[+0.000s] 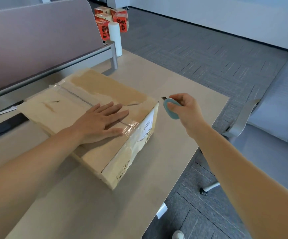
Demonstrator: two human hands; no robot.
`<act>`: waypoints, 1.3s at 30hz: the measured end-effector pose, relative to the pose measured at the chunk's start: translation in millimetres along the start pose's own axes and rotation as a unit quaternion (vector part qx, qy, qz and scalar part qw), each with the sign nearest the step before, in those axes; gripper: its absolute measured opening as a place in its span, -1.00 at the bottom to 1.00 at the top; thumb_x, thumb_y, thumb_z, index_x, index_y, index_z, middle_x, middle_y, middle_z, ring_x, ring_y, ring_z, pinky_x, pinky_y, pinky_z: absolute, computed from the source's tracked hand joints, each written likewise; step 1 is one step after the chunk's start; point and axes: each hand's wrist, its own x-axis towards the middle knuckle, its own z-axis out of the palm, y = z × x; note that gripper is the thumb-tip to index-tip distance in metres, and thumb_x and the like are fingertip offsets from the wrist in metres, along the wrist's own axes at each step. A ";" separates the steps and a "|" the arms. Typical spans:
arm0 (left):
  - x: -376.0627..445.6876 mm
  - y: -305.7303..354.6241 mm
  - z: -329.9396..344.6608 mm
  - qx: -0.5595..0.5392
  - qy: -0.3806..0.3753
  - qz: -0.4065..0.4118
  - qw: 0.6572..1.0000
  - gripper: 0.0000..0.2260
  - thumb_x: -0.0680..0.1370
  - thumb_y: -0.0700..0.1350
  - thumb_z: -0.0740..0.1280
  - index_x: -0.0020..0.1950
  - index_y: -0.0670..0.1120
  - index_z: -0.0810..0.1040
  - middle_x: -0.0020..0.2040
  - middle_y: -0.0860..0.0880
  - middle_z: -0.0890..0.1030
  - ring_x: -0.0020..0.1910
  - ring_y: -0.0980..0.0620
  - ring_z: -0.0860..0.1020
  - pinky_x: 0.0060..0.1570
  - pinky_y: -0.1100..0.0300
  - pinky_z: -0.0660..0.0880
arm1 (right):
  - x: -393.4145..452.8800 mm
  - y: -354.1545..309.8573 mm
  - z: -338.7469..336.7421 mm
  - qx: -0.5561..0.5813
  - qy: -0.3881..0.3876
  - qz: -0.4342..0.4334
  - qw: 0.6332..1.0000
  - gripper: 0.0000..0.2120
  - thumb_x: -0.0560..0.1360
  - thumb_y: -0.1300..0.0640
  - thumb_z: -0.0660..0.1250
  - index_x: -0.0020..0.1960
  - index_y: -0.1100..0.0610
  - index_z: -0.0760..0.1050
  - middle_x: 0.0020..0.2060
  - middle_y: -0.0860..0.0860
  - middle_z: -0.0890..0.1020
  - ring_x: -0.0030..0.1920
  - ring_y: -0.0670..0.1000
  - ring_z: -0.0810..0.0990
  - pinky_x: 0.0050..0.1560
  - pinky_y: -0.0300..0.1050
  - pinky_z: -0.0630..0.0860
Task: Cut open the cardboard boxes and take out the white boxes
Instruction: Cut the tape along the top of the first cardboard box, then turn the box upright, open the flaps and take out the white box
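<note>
Pressing flat on the box (91,118), the left hand (96,123) lies palm down with fingers straight and spread, fingertips near the taped seam (129,125) at the box's right edge. The box rests closed on the surface (183,94), a white label (147,125) on its right side. The right hand (184,109) hovers just beside that edge — fingers curled round a blue cutter (171,109), its short blade (164,98) pointing toward the box but not touching it. Beyond the surface — red cartons (112,19), a white roll (115,38), a grey partition (36,40) and, at right, a grey chair (277,104).
</note>
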 end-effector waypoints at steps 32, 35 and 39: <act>76.9 202.0 92.7 -0.062 -0.021 -0.373 0.926 -0.45 0.60 0.17 0.02 0.53 0.03 -0.03 0.54 0.05 -0.12 0.52 0.03 -0.12 0.43 0.12 -0.22 | 131.4 135.8 -48.5 -0.300 -0.378 -0.088 0.871 -0.77 0.44 0.32 0.25 0.03 0.45 0.48 0.01 0.32 0.56 -0.04 0.28 0.50 -0.16 -0.11 0.46; 73.8 202.5 107.5 -0.068 -0.042 -0.394 0.916 -0.45 0.59 0.15 0.06 0.53 0.02 -0.02 0.55 0.02 -0.10 0.51 0.01 -0.10 0.43 0.11 -0.21 | 133.4 150.8 -44.4 -0.330 -0.371 -0.106 0.861 -0.79 0.45 0.28 0.23 0.01 0.39 0.50 0.01 0.28 0.57 -0.02 0.23 0.51 -0.29 -0.25 0.35; 71.7 205.0 104.5 -0.079 -0.029 -0.396 0.914 -0.45 0.60 0.15 0.06 0.53 0.01 -0.02 0.55 0.02 -0.08 0.51 0.02 -0.11 0.42 0.15 -0.21 | 142.7 153.7 -41.1 -0.372 -0.366 -0.149 0.840 -0.76 0.48 0.23 0.23 0.11 0.27 0.51 0.12 0.22 0.51 0.12 0.16 0.48 -0.04 -0.18 0.35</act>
